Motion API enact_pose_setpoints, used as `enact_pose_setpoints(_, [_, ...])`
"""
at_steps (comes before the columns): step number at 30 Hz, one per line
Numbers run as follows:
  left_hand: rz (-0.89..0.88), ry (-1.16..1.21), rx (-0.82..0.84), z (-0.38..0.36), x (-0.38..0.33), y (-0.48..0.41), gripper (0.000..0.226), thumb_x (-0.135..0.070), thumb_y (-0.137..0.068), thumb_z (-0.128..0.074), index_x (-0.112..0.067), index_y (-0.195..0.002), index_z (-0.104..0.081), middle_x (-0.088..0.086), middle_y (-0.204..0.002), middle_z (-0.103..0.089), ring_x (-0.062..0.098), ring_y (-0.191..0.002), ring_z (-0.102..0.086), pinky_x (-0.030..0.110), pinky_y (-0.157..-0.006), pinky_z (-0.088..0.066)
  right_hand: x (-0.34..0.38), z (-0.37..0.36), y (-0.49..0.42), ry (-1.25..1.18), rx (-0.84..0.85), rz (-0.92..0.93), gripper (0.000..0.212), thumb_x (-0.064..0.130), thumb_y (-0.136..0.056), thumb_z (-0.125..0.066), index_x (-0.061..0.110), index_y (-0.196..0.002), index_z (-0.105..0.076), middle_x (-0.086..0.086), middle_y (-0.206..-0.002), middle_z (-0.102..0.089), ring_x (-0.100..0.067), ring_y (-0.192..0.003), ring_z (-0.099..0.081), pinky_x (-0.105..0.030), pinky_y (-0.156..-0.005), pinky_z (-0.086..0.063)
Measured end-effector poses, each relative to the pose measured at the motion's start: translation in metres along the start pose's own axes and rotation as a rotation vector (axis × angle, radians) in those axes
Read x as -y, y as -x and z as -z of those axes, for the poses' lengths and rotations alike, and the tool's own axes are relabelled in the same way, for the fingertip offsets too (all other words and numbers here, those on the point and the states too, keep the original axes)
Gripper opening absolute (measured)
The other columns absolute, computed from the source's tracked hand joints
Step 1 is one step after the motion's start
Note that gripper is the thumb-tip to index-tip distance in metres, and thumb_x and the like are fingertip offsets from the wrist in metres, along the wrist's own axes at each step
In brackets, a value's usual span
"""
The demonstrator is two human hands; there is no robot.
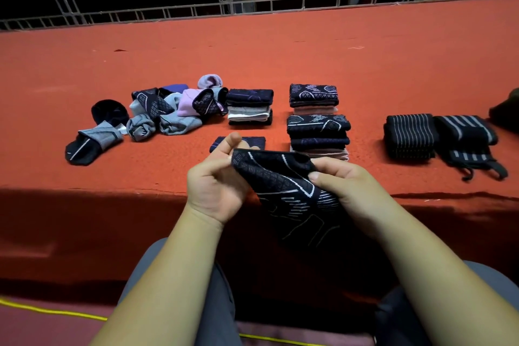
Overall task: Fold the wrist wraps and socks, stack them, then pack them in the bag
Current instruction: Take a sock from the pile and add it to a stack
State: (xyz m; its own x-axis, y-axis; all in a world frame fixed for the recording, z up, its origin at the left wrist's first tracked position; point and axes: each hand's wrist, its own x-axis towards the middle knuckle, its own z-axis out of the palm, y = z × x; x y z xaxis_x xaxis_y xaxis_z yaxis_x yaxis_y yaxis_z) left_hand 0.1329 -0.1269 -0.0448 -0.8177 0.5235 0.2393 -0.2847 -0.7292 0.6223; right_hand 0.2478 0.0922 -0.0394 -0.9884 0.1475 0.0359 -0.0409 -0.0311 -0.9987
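A loose heap of soft grey, lilac and navy socks lies left on the red felt tabletop. The left hand has its grip pinching a corner of the thin navy white-patterned knit sock, which is held above the near edge. The right hand clamps the opposite side. Best to pull the sock taut and match its edges before creasing. Square folded sock stacks and ribbed striped black wrist wraps sit to the right.

An orange-red carpeted platform ends at a grey metal lattice truss against darkness, and a yellow cord crosses the maroon floor.
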Motion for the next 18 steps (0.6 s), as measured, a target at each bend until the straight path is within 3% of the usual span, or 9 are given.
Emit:
enact_pose_setpoints(2, [0.013,-0.089,-0.047,-0.001,0.000,-0.002,0.033,-0.003,-0.078,-0.043,-0.012,-0.101,-0.066,0.004,-0.082,-0.043,0.024,-0.085,-0.052,0.039,-0.085,-0.044,-0.002,-0.002,-0.001,0.019,-0.026,0.017,0.027,0.001,-0.101,-0.061,0.014,-0.115,-0.080,-0.015,-0.114,-0.080,-0.027,-0.102,-0.075,-0.046,-0.102,-0.055])
enact_pose_setpoints(6, [-0.023,-0.608,-0.004,-0.002,0.006,-0.002,0.031,-0.003,-0.075,-0.050,-0.014,-0.095,-0.071,0.008,-0.091,-0.061,0.018,-0.084,-0.055,0.031,-0.075,-0.044,0.003,0.001,0.000,0.042,-0.111,0.050,0.035,-0.004,-0.099,-0.057,0.018,-0.111,-0.082,-0.003,-0.108,-0.082,-0.019,-0.097,-0.076,-0.033,-0.088,-0.059])
enact_pose_setpoints(9, [-0.009,-0.798,0.042,-0.005,0.009,0.002,0.030,-0.003,-0.075,-0.054,-0.016,-0.096,-0.072,0.005,-0.095,-0.064,0.018,-0.091,-0.056,0.032,-0.080,-0.043,0.005,0.002,0.001,0.074,-0.123,0.060,0.039,-0.004,-0.098,-0.055,0.022,-0.108,-0.083,0.004,-0.106,-0.082,-0.013,-0.093,-0.077,-0.023,-0.079,-0.061])
enact_pose_setpoints(12, [-0.045,-1.011,0.107,-0.009,0.003,0.008,0.034,-0.006,-0.075,-0.056,-0.012,-0.106,-0.070,0.006,-0.105,-0.067,0.017,-0.101,-0.060,0.035,-0.086,-0.046,0.003,-0.001,0.001,0.132,-0.112,0.100,0.038,-0.004,-0.099,-0.056,0.020,-0.110,-0.082,0.006,-0.108,-0.081,-0.009,-0.099,-0.076,-0.017,-0.081,-0.057])
enact_pose_setpoints(15, [-0.288,-1.440,0.201,-0.016,0.004,0.011,0.021,-0.022,-0.085,-0.071,-0.020,-0.106,-0.071,-0.001,-0.113,-0.065,0.019,-0.116,-0.062,0.038,-0.105,-0.046,-0.005,-0.002,-0.001,0.135,-0.109,0.129,0.029,0.000,-0.102,-0.060,0.018,-0.114,-0.080,-0.004,-0.109,-0.081,-0.013,-0.099,-0.075,-0.024,-0.087,-0.058])
enact_pose_setpoints(18, [-0.425,-1.745,0.221,-0.023,0.014,0.010,0.034,-0.049,-0.084,-0.081,-0.031,-0.111,-0.070,-0.014,-0.114,-0.064,0.017,-0.116,-0.059,0.043,-0.105,-0.042,-0.010,-0.003,-0.003,0.169,-0.111,0.142,0.024,0.006,-0.102,-0.065,0.020,-0.116,-0.080,-0.011,-0.107,-0.081,-0.015,-0.093,-0.073,-0.029,-0.085,-0.058])
